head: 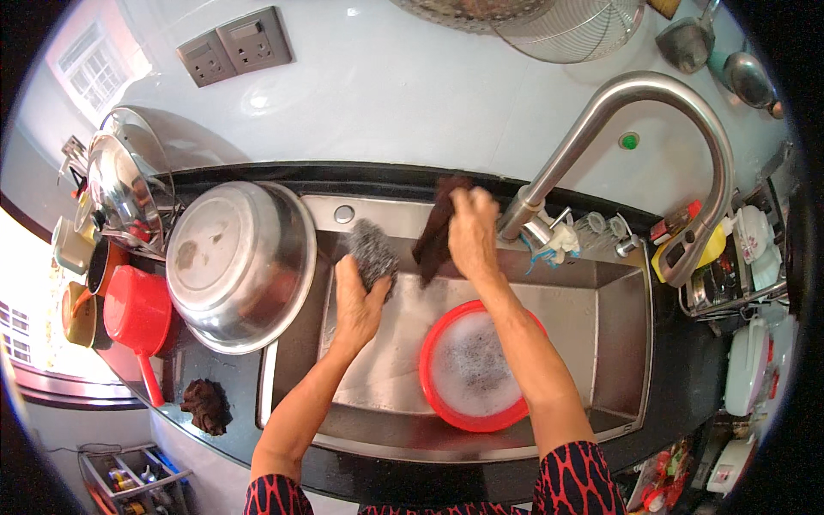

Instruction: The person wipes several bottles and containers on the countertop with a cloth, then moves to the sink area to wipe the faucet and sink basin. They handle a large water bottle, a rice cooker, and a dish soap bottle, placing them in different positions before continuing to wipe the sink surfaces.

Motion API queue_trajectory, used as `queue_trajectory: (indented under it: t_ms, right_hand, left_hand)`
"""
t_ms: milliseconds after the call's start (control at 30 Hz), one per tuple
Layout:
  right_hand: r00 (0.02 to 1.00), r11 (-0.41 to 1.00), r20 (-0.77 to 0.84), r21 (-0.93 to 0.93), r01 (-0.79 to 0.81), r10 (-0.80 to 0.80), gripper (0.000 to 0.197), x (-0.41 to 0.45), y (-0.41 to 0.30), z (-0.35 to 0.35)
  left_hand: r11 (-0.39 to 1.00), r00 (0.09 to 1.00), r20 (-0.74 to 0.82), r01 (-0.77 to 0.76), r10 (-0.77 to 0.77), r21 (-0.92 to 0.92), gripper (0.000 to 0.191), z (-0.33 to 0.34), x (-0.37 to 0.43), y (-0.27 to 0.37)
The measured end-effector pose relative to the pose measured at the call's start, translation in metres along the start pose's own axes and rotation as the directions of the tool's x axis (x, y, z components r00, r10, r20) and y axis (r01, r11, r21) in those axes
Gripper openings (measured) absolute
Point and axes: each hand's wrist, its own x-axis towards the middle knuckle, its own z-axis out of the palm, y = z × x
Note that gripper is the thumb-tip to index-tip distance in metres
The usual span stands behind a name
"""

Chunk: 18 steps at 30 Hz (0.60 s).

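Note:
My left hand (pixel 355 308) grips a speckled grey cloth or scrubbing pad (pixel 373 254) above the left part of the stainless steel sink (pixel 386 376). Up near the sink's back ledge, my right hand (pixel 474 225) holds a dark brown cloth (pixel 439 228), which hangs to the left of the fingers and looks blurred. Below my right forearm a red plastic basin (pixel 432 393) stands in the sink. Cloudy water with suds (pixel 476 367) fills it, and the forearm hides part of its right side.
An upturned stainless steel bowl (pixel 238 264) overlaps the sink's left edge. Left of it are a red dipper (pixel 138 309) and a crumpled dark cloth (pixel 205 407). The arched faucet (pixel 599 109) rises behind the sink. A dish rack (pixel 740 296) stands right, pot lids (pixel 119 187) left.

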Motion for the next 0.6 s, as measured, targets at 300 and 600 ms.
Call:
queue_trajectory:
  t_ms: [300, 600]
  right_hand:
    - [0.975, 0.934, 0.117, -0.326, -0.142, 0.189, 0.046, -0.013, -0.035, 0.061]
    - [0.922, 0.924, -0.066, -0.006, 0.382, -0.382, 0.030, 0.041, -0.106, 0.116]
  left_hand:
    - [0.873, 0.944, 0.113, 0.331, -0.311, -0.357, 0.043, -0.072, -0.075, 0.037]
    - [0.894, 0.929, 0.208, 0.356, -0.307, -0.272, 0.064, -0.093, -0.116, 0.027]
